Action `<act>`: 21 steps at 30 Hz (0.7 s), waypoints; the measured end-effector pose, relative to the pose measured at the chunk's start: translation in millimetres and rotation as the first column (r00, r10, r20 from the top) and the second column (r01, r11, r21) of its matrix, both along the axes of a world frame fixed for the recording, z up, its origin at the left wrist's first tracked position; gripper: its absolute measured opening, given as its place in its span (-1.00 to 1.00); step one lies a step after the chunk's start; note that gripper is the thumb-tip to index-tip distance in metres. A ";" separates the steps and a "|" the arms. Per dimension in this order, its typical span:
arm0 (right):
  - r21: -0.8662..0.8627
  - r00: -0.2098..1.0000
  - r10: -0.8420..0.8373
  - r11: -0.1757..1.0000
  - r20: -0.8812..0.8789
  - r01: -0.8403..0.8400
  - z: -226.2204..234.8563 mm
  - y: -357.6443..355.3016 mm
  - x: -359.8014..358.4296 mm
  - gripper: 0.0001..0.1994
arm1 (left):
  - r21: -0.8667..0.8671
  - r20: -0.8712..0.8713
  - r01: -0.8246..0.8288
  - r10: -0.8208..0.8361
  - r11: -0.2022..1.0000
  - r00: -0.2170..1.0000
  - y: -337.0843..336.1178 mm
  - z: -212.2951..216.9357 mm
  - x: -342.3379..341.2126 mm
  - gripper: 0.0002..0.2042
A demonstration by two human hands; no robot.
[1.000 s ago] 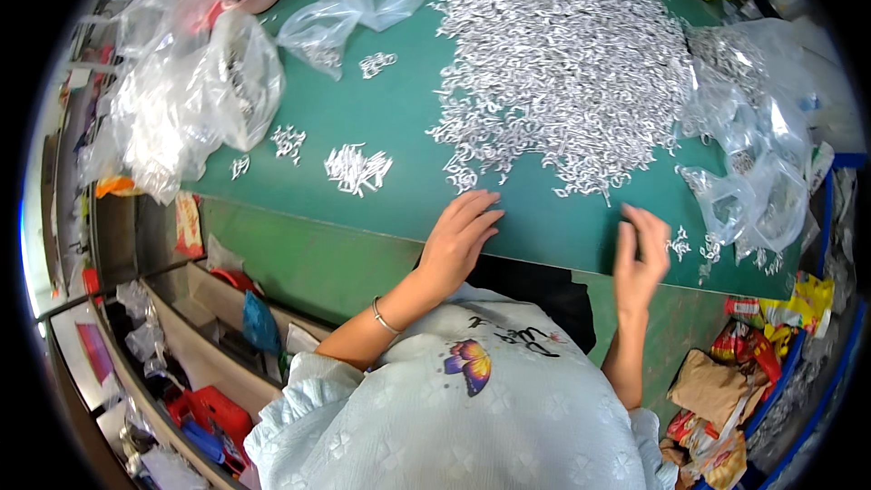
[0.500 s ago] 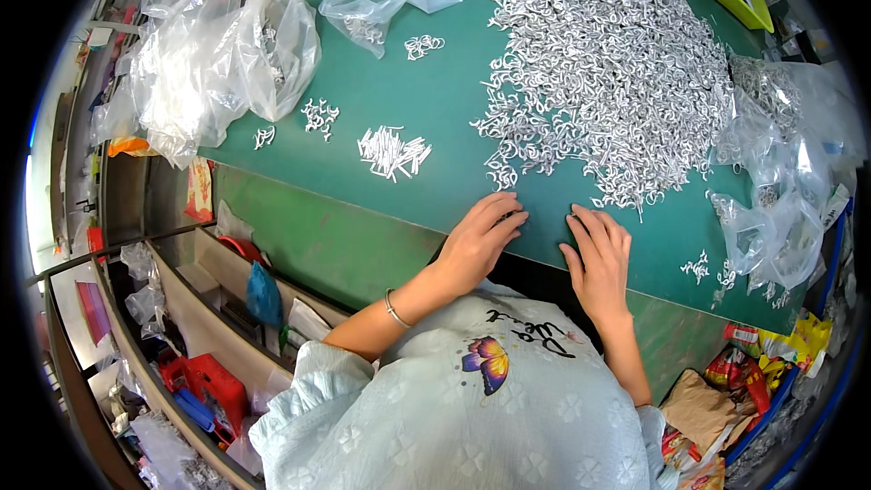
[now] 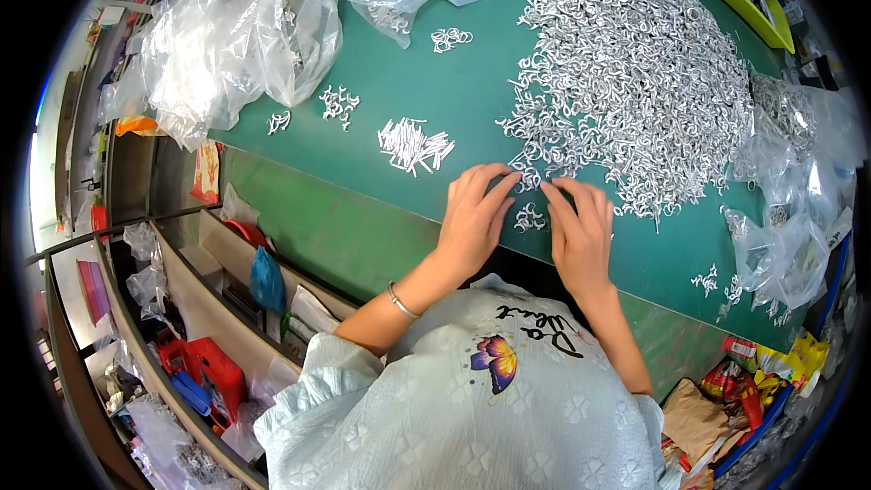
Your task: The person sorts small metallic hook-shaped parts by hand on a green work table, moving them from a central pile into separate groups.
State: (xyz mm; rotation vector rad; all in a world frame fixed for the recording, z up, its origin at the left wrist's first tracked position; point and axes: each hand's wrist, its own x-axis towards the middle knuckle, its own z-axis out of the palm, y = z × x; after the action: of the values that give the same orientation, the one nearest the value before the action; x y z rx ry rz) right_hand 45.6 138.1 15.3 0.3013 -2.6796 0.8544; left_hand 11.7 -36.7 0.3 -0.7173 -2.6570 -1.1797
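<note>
A large heap of small silvery curved metal pieces [image 3: 635,82] covers the right half of the green table [image 3: 345,186]. At the heap's near left edge, my left hand [image 3: 475,213] rests with curved fingers, thumb and forefinger tips converging beside some pieces. My right hand [image 3: 581,229] faces it, fingers partly stretched and tips touching the same edge. Neither hand shows a piece clearly held. Between the hands lies a small cluster of pieces [image 3: 530,217], apart from the heap. To the left is a pile of straight whitish rods [image 3: 415,145].
Small groups of curved pieces [image 3: 339,105] and rings [image 3: 450,39] lie farther back. Clear plastic bags [image 3: 295,36] stand at the left, with another bag [image 3: 785,254] at the right edge. A yellow-green tray [image 3: 748,0] is at the back right. Open drawers [image 3: 227,345] sit below left.
Both hands have moved forward to the heap's near edge, their fingertips closer together. A small cluster of pieces now shows between them. The whole view has shifted slightly.
</note>
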 end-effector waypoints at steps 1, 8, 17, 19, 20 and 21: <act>0.030 1.000 -0.004 1.000 -0.007 0.004 -2.1 -1.7 -7.7 -0.69 | -0.006 -0.005 0.012 -0.012 1.000 1.000 4.8 2.4 -4.1 -0.64; 0.080 0.999 -0.037 0.996 -0.008 0.037 -11.6 4.6 -7.2 -0.72 | 0.107 0.065 -0.040 0.033 0.993 0.997 8.1 -4.9 -14.8 -0.68; 0.101 0.999 -0.028 0.994 -0.031 0.031 -8.8 1.5 -14.5 -0.83 | 0.063 0.084 0.022 -0.028 0.998 0.996 1.4 -5.7 -13.4 -0.65; 0.077 0.995 -0.088 0.993 -0.047 0.091 -7.2 16.5 -6.0 -0.85 | 0.097 0.093 0.008 -0.017 0.995 0.996 4.9 -3.7 -10.0 -0.64; 0.065 0.991 -0.123 0.990 -0.055 0.127 -5.7 21.8 -1.2 -0.86 | 0.114 0.097 0.007 -0.018 0.993 0.995 7.1 -1.9 -7.6 -0.64; 0.020 0.981 -0.184 0.982 -0.062 0.186 0.0 28.6 6.7 -0.87 | 0.105 0.085 -0.019 0.010 0.994 0.996 10.1 1.1 -4.0 -0.65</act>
State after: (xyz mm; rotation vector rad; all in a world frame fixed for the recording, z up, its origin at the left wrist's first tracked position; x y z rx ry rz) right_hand 52.4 166.7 15.3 0.0796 -2.6143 0.7434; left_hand 7.6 -26.6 1.3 -0.6431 -2.6370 -1.3642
